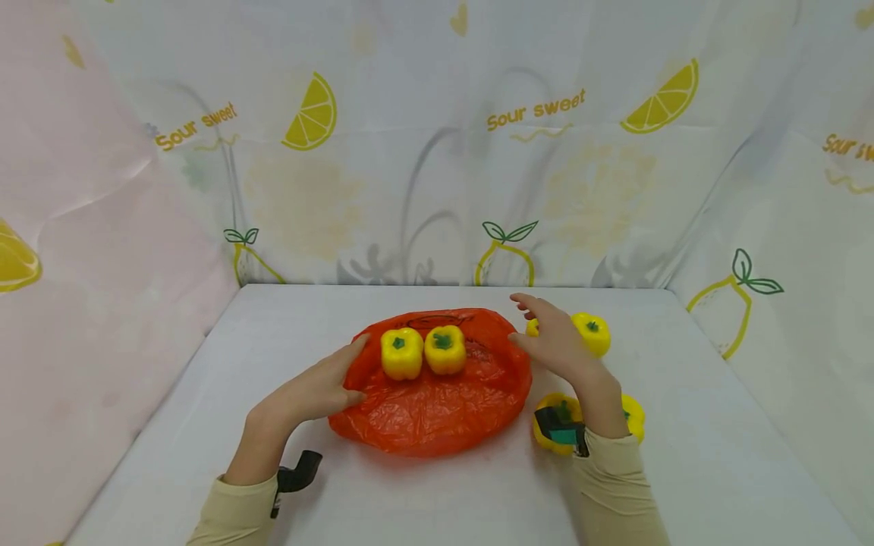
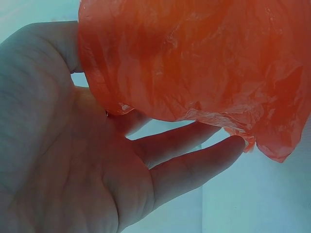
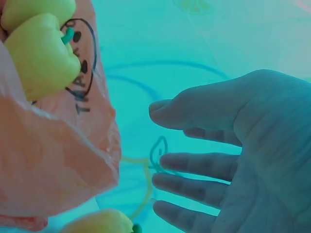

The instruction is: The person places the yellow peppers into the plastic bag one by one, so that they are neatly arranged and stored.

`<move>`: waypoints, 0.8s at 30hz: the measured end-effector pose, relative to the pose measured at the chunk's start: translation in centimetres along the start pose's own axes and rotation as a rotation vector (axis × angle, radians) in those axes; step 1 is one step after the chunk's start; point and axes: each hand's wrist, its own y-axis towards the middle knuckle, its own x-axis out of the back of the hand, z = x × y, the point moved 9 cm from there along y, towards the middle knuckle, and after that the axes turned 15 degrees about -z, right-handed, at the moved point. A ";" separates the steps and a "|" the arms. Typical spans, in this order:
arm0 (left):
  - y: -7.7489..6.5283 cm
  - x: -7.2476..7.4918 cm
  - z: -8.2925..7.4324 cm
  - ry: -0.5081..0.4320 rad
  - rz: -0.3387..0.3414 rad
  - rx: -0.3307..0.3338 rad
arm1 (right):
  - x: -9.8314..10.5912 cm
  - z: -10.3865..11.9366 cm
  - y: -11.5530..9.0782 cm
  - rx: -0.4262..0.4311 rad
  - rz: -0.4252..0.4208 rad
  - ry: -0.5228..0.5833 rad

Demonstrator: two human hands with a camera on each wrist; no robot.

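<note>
The left hand (image 1: 317, 383) of the person is relaxed, with the fingers almost straight, and it touches the near-side edge of a crumpled, thin plastic bag of red-orange colour (image 1: 426, 417). This bag lies just to the right of that hand; in the left wrist view its film covers the tip of the thumb and part of the fingers, so whether there is a firm pinch I cannot tell. Inside the bag's rim, a little to the right of the left fingertips, sits a yellow blocky bell pepper with green stem (image 1: 401, 354), and just beside it, farther from this hand, a second yellow bell pepper (image 1: 445, 350). The right hand (image 1: 556, 341) is open, its fingers stretched and holding nothing; the right wrist view shows a narrow gap between its thumb and the bag, which lies to its left. Beyond the right hand, just to its right, is a yellow pepper (image 1: 591, 334), and another pepper (image 1: 532, 327) is partly hidden behind it. Nearer than this hand, one yellow-orange pepper (image 1: 548, 442) lies left of the right wrist and one bright yellow pepper (image 1: 635, 417) right of it, on the white table (image 1: 444, 500).
</note>
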 end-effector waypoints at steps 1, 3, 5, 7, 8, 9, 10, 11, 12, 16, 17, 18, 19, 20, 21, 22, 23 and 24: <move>0.0 0.0 0.0 0.001 -0.001 -0.006 | 0.3 -0.2 0.0 -0.002 -0.007 -0.005; 0.1 -0.1 0.0 0.002 -0.003 -0.005 | 0.9 -0.7 0.1 -0.016 -0.012 -0.024; 0.1 -0.1 0.0 0.002 -0.002 -0.003 | 1.2 -1.2 0.1 -0.036 -0.006 -0.051; 0.1 -0.1 0.0 0.005 -0.001 -0.002 | 1.3 -1.9 0.0 -0.058 0.013 -0.087; 0.1 -0.1 0.1 0.005 -0.001 0.003 | 1.3 -2.2 -0.1 -0.074 0.031 -0.107; 0.1 -0.1 0.1 0.007 0.000 0.001 | 1.1 -2.6 -0.2 -0.088 0.051 -0.127; 0.0 -0.1 0.0 0.009 0.000 0.002 | 1.0 -2.9 -0.3 -0.102 0.070 -0.141; 0.0 0.0 0.0 0.010 0.000 0.003 | 0.9 -3.2 -0.4 -0.114 0.090 -0.153; 0.0 0.0 0.0 0.010 0.001 0.004 | 0.7 -3.4 -0.4 -0.122 0.107 -0.165; 0.0 0.0 0.0 0.007 0.005 0.011 | 0.3 -4.2 -0.8 -0.158 0.156 -0.187; 0.0 0.0 0.0 0.006 0.007 0.009 | 0.2 -4.4 -0.8 -0.161 0.162 -0.191; 0.1 0.0 0.0 0.005 0.008 0.006 | 0.1 -4.4 -0.9 -0.161 0.167 -0.192; 0.1 0.0 -0.1 0.005 0.009 0.005 | 0.1 -4.5 -0.9 -0.163 0.171 -0.191; 0.1 0.0 -0.1 0.004 0.009 0.005 | 0.0 -4.5 -0.9 -0.162 0.172 -0.190; 0.1 0.0 0.0 0.005 0.009 0.007 | 0.0 -4.6 -0.9 -0.155 0.170 -0.190; 0.1 -0.1 0.0 0.004 0.008 0.007 | 0.0 -4.5 -0.9 -0.146 0.166 -0.189; 0.1 -0.1 -0.1 0.002 0.008 0.007 | 0.0 -4.4 -0.8 -0.134 0.158 -0.188; 0.2 -0.1 0.0 0.002 0.008 0.007 | 0.1 -4.4 -0.8 -0.127 0.150 -0.185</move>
